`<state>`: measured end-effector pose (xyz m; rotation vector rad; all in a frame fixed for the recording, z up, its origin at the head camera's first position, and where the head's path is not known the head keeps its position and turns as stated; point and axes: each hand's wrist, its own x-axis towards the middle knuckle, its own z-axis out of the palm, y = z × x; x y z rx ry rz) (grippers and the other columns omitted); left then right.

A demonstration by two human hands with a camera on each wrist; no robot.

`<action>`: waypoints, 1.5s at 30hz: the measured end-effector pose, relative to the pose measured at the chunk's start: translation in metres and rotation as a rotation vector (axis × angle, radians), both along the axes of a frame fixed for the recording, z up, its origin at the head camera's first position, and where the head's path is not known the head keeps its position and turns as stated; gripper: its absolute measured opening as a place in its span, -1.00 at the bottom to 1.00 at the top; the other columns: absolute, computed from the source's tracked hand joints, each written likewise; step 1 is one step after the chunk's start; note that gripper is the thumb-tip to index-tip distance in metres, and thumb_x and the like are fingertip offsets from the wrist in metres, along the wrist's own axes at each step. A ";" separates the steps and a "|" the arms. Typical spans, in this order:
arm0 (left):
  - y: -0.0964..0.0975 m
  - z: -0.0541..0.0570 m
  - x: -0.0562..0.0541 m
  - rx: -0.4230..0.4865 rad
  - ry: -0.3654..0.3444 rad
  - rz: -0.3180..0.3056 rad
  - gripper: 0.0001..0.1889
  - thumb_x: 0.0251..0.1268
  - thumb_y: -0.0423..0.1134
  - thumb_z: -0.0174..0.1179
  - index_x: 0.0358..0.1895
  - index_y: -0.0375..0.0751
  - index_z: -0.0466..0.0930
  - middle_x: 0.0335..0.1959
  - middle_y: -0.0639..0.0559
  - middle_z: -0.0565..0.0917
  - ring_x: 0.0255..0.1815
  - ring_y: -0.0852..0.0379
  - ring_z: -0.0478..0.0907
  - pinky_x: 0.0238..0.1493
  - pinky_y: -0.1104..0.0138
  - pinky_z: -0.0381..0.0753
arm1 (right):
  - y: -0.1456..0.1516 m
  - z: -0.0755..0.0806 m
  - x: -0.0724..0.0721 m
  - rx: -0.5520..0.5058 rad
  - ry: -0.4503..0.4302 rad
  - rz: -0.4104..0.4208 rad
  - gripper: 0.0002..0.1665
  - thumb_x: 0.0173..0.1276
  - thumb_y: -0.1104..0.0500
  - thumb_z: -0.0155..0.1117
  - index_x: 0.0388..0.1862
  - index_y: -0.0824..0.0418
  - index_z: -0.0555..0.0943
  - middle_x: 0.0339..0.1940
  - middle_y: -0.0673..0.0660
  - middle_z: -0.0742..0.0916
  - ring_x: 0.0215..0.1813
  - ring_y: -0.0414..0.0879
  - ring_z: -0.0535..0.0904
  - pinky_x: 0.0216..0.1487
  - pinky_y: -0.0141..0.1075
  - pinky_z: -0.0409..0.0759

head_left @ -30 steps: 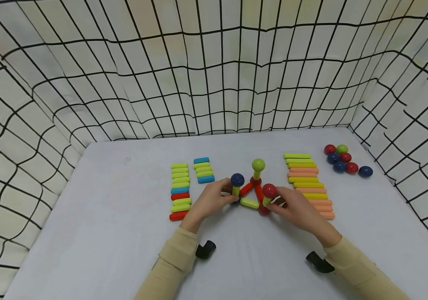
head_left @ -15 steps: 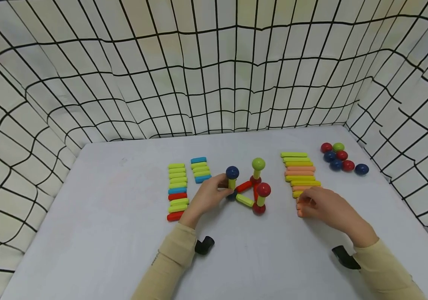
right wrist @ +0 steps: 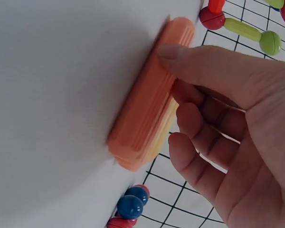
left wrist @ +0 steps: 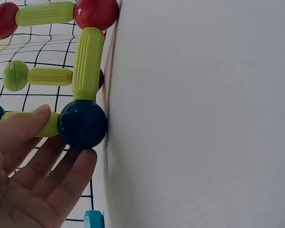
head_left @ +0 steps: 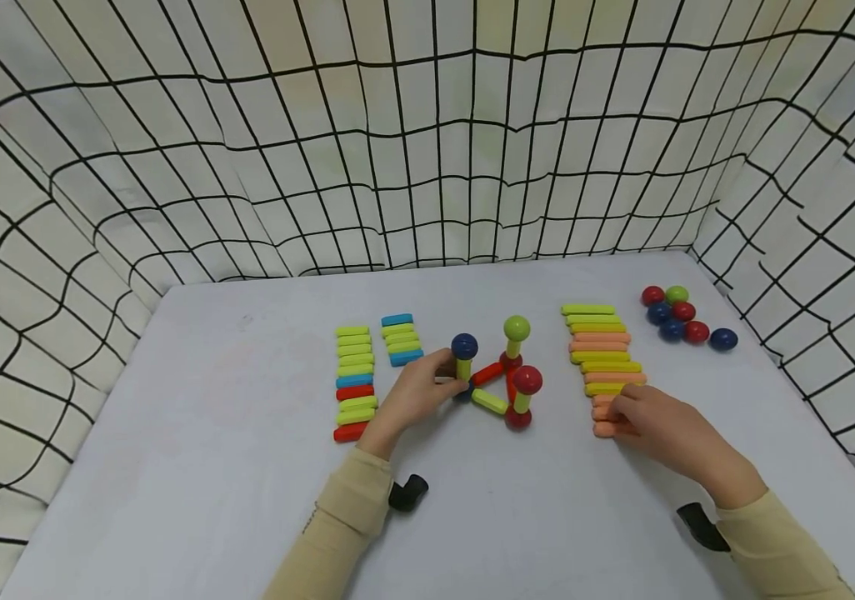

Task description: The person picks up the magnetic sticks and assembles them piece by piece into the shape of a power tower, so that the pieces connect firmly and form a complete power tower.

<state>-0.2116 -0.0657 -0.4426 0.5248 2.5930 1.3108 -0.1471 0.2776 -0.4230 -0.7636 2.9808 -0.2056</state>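
Observation:
A small frame of magnetic rods and balls stands mid-table: two red rods and a lime rod form a triangle. From its corners rise lime uprights topped by a blue ball, a green ball and a red ball. My left hand pinches the upright under the blue top ball, thumb on it, fingers near the dark blue base ball. At the near end of the right-hand row, my right hand grips an orange rod lying on the table, thumb on its side and index finger behind.
Long yellow, lime and orange rods lie in a row at right. Loose red, blue and green balls cluster beyond them. Short rods form two columns left of the frame. Black netting borders the table.
My right hand has let go of the upright with the red top ball, moved right to the row of rods, and taken hold of an orange one. The left hand still holds its upright.

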 end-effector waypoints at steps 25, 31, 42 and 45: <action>0.001 -0.001 0.001 0.004 0.022 -0.011 -0.77 0.33 -0.35 0.24 0.02 -0.21 0.54 0.02 -0.12 0.66 0.10 -0.01 0.59 0.15 0.17 0.56 | -0.055 -0.001 -0.050 -0.946 -0.582 -0.206 -0.41 0.41 0.00 0.26 0.31 0.26 0.45 0.14 0.21 0.64 0.07 0.01 0.62 0.02 -0.25 0.64; 0.001 0.000 0.001 -0.001 0.022 -0.014 -0.78 0.33 -0.35 0.24 0.01 -0.21 0.54 0.01 -0.12 0.66 0.10 -0.01 0.59 0.15 0.18 0.56 | -0.068 -0.005 -0.052 -0.885 -0.571 -0.197 -0.37 0.37 -0.11 0.28 0.32 0.15 0.49 0.20 0.13 0.63 0.13 0.06 0.56 0.08 -0.15 0.60; 0.003 0.000 0.002 -0.003 0.026 -0.021 -0.78 0.33 -0.36 0.23 0.01 -0.22 0.54 0.02 -0.14 0.66 0.11 -0.03 0.59 0.15 0.16 0.56 | -0.074 -0.007 -0.059 -0.963 -0.639 -0.214 -0.40 0.44 0.04 0.23 0.35 0.29 0.41 0.26 0.27 0.56 0.13 0.10 0.57 0.11 -0.15 0.60; 0.003 0.000 0.002 -0.008 0.016 -0.018 -0.77 0.33 -0.35 0.24 0.02 -0.21 0.55 0.02 -0.13 0.66 0.11 -0.02 0.59 0.16 0.16 0.55 | -0.076 -0.010 -0.061 -0.962 -0.636 -0.231 -0.41 0.44 0.03 0.23 0.34 0.27 0.41 0.24 0.26 0.57 0.13 0.09 0.56 0.10 -0.17 0.61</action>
